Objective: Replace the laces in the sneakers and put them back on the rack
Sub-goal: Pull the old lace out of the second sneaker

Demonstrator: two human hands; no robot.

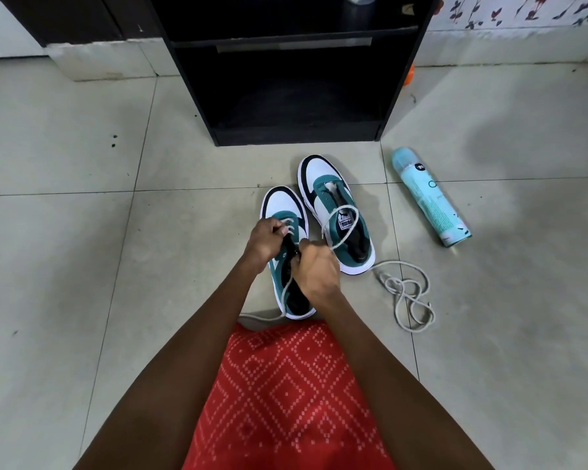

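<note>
The soft off-white cord lace (343, 206) is thin, light and floppy. It bends any way and can slip out of a hole. I think it is best held near its tip, so the tip can be poked through. The near white and green cloth sneaker (282, 205) looks light but firm. It may slide on the smooth grey tiled floor (82, 232), so it needs a hand to keep it in place.

The left hand (264, 239) is curled at this sneaker's front lace holes and seems to pinch the lace there. The right hand (317, 270) is closed tight round the lace, which loops up over the other white and green sneaker (319, 171). The hands are close together, almost touching.

Both sneakers sit side by side near the middle of the floor, just in front of the black wooden rack (296, 134). A second loose pale lace (398, 289) lies tangled on the floor, right of the sneakers.
</note>
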